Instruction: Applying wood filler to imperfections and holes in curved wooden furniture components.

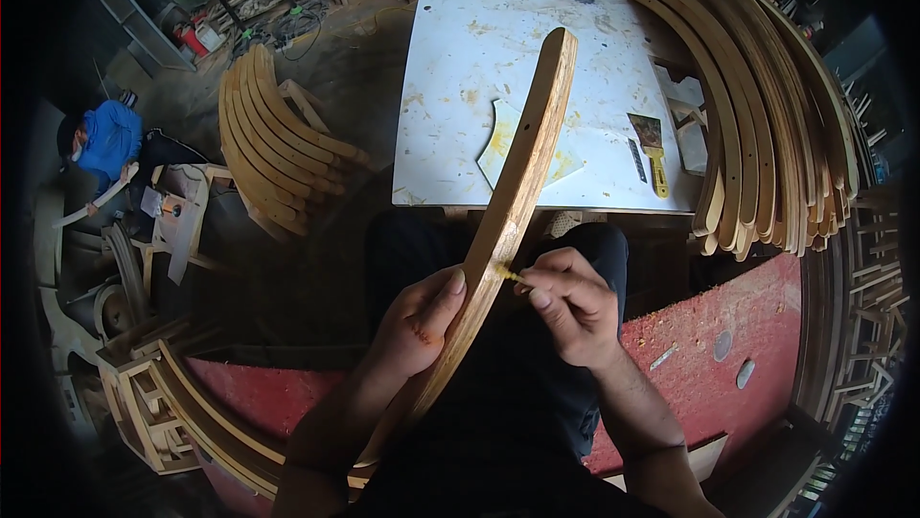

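Observation:
A long curved wooden piece (522,163) slants up across the middle, its far end over the white table and its near end by my lap. My left hand (422,322) is closed round its lower part, thumb on the upper face. In a pinch of thumb and fingers, my right hand (573,305) has a small thin yellow-tipped tool (510,275); its exact kind is too small to tell. The tool's tip meets the side edge of the wood, beside a pale, shiny patch (508,230). Behind the wood, a pale irregular flat sheet (496,149) lies partly hidden on the table.
A scraper (652,149) and a short dark strip (637,161) lie on the stained white table (450,58). Curved wooden pieces are stacked at right (767,115) and left (268,135). Red boards (709,345) flank my legs. At far left, a person in blue (110,139) handles a wooden part.

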`<act>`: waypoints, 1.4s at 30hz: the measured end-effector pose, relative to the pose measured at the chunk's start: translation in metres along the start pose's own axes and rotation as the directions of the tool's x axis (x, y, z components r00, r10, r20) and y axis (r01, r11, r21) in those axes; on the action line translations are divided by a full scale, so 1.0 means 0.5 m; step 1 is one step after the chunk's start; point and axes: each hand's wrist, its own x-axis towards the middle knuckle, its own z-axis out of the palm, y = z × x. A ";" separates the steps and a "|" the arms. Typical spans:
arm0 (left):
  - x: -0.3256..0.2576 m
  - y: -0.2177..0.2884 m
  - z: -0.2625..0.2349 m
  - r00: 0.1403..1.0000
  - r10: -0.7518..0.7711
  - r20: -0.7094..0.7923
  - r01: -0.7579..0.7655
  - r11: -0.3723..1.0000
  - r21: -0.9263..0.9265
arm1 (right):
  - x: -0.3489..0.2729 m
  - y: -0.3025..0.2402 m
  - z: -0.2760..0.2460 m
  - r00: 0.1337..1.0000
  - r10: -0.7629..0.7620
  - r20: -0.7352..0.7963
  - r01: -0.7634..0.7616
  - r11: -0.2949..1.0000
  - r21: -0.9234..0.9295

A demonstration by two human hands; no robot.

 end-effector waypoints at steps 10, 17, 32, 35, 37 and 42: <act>-0.004 0.009 0.010 0.999 0.048 -0.020 -0.047 0.997 0.057 | 0.017 0.003 0.026 0.967 0.064 -0.246 -0.106 0.981 -0.162; -0.005 -0.002 -0.005 1.000 0.021 0.001 -0.021 1.000 -0.022 | -0.005 -0.019 0.040 0.981 -0.162 -0.110 0.095 0.886 -0.454; -0.007 0.001 0.003 0.990 0.104 -0.093 -0.092 0.988 0.127 | 0.066 0.004 0.009 0.988 0.016 -0.153 -0.026 0.997 -0.067; -0.010 0.005 0.001 0.987 0.115 -0.110 -0.102 0.988 0.119 | 0.076 0.004 0.025 0.989 0.017 -0.149 -0.036 0.992 -0.121; -0.010 0.007 0.000 0.987 0.114 -0.111 -0.101 0.988 0.117 | 0.071 0.005 0.033 0.983 -0.008 -0.185 -0.035 0.974 -0.226; -0.008 0.013 -0.003 0.987 0.126 -0.098 -0.114 0.986 0.121 | 0.061 0.012 0.047 0.974 -0.101 -0.205 0.019 0.930 -0.368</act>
